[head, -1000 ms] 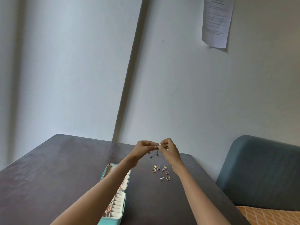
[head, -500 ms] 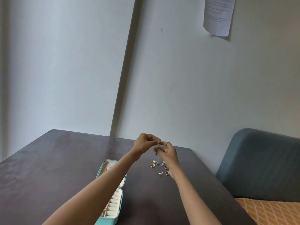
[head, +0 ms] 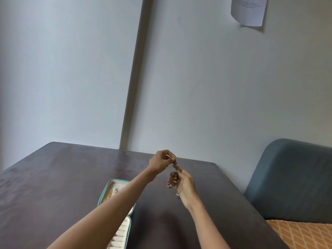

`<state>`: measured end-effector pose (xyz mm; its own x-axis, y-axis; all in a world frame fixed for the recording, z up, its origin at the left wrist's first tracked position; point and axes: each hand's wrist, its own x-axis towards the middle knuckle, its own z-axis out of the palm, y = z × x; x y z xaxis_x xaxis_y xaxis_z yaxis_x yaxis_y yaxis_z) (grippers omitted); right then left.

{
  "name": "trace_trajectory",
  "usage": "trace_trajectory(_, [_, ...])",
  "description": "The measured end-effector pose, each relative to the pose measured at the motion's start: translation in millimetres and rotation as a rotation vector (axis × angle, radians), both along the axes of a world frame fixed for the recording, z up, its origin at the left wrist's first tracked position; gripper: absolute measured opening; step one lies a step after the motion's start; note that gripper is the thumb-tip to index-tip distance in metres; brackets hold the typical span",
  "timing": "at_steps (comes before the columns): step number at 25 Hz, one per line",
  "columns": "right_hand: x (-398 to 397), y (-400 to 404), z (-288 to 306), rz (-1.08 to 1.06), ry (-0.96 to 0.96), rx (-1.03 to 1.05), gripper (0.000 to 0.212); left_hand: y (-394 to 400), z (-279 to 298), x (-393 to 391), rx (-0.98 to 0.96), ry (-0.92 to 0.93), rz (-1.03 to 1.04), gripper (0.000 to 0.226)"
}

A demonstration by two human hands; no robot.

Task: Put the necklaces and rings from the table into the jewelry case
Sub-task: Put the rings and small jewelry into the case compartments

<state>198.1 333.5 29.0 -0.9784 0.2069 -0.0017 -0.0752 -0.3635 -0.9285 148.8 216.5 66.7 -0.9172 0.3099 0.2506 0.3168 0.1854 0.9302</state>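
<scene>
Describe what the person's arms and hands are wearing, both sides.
Nothing shows on either arm: both forearms are bare up to the frame edge, with no sleeve, watch or bracelet visible. The left hand and the right hand are ungloved. Whether any finger wears a ring is too small to tell.

Printed lines on the wall paper sheet [head: 248, 10], too small to read

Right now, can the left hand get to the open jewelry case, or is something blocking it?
Probably yes. The jewelry case lies open directly beneath the left forearm, nothing between them. But the left hand pinches the necklace together with the right hand, so it would bring that along.
</scene>
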Motion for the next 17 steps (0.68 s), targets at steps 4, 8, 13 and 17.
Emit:
trace_trajectory(4, [-12, 11, -9, -0.166, -0.05, 0.038, 0.017, 6, -4, -9, -0.023, 0.017, 0.011, 0.013])
trace_trajectory(8, [-33, 43, -17, -0.424, -0.086, 0.467, 0.026, 10, -8, -19, -0.052, 0.036, 0.08, 0.013])
trace_trajectory(13, [-61, 71, -21, -0.36, -0.236, 1.096, 0.026, 20, -24, -43, 0.004, -0.01, 0.062, 0.016])
trace_trajectory(17, [-72, 73, -29, -0.214, -0.228, 1.471, 0.018, 26, -37, -51, 0.058, -0.031, 0.08, 0.016])
